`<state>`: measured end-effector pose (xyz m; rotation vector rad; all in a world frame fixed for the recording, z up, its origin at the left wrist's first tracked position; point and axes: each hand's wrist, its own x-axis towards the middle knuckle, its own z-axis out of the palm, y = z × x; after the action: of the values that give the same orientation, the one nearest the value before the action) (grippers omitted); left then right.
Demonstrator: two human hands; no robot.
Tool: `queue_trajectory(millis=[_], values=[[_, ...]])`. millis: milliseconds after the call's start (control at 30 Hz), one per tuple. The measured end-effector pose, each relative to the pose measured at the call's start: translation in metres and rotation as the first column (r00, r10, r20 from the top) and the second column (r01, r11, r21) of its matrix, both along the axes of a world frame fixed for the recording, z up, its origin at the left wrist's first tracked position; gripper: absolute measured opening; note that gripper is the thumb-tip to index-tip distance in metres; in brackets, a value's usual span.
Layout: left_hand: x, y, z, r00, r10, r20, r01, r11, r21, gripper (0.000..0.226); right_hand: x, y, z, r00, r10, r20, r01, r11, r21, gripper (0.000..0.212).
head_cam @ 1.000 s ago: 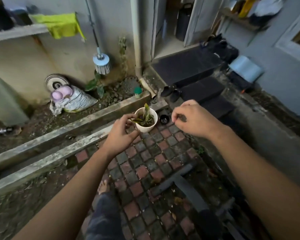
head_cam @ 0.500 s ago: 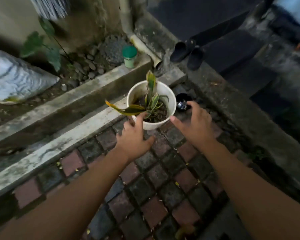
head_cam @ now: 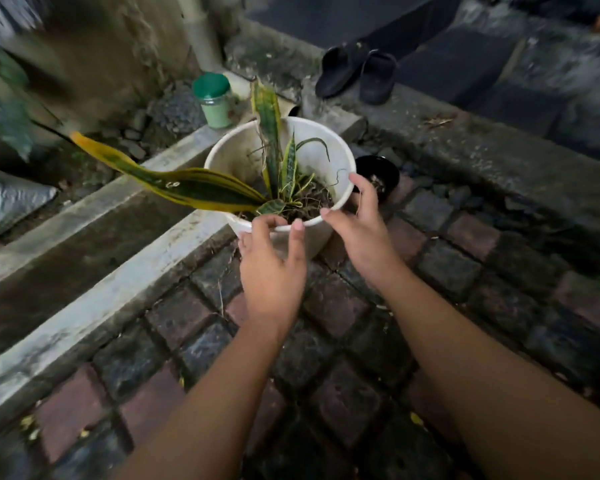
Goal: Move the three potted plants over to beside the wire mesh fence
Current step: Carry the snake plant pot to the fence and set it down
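White pot (head_cam: 243,154) sits on the brick paving (head_cam: 329,344), right against the concrete curb (head_cam: 94,299) at the paving's far left edge. Round plastic, tapered toward the base, rim wider than the bottom. Inner wall is stained and grimy; dark soil with dry stringy roots on top.

Plant in it is a snake plant (head_cam: 274,140): stiff green blades with yellow margins. One tall blade stands roughly upright at the back. One long blade (head_cam: 174,181) has flopped over the left rim and sticks out well past the pot, mostly yellowed. A few short mottled blades cluster at the centre.

Left hand (head_cam: 274,265) is on the near side of the pot, fingers spread, thumb and fingertips on the near rim. Right hand (head_cam: 357,223) is on the right side, fingers spread, curled around the rim. Whether either one is actually gripping, can't tell.

Small black pot (head_cam: 381,171) stands just beside the white one, right side, partly behind the right hand. Green-lidded jar (head_cam: 213,100) on the ledge behind. Pair of black shoes (head_cam: 357,72) on the step further back.
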<state>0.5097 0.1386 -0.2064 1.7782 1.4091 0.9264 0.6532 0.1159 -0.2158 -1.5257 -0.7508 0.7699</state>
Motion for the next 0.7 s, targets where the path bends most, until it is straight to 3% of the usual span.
queue_trajectory(millis=[67,200,300,500,567,700], values=[[0.016,-0.002,-0.009,0.998,0.056,0.009,-0.056,0.998,0.008,0.027,-0.014,0.000,-0.014,0.999,-0.040,-0.020,0.041,0.997,0.070,0.091],[0.031,-0.009,0.001,0.997,-0.043,-0.058,0.033,0.988,-0.154,0.032,-0.035,-0.012,-0.010,1.000,0.014,-0.008,-0.013,0.992,0.128,0.078],[0.024,-0.008,0.015,0.996,-0.080,-0.046,0.069,0.975,-0.213,0.033,-0.032,-0.020,0.004,0.990,0.083,-0.111,-0.070,0.991,0.116,0.091],[-0.009,0.010,0.003,0.999,0.018,-0.046,-0.019,1.000,-0.023,0.016,-0.047,-0.039,0.000,0.959,0.276,0.070,-0.283,0.951,0.127,0.100],[-0.029,0.019,-0.002,0.998,-0.016,-0.053,0.017,1.000,0.012,0.014,-0.048,-0.050,-0.006,0.950,0.308,0.045,-0.311,0.942,0.128,0.099],[-0.064,0.031,-0.003,0.995,-0.100,0.005,0.100,0.995,0.008,0.023,-0.040,-0.059,-0.010,0.977,0.195,-0.089,-0.181,0.973,0.145,0.077]])
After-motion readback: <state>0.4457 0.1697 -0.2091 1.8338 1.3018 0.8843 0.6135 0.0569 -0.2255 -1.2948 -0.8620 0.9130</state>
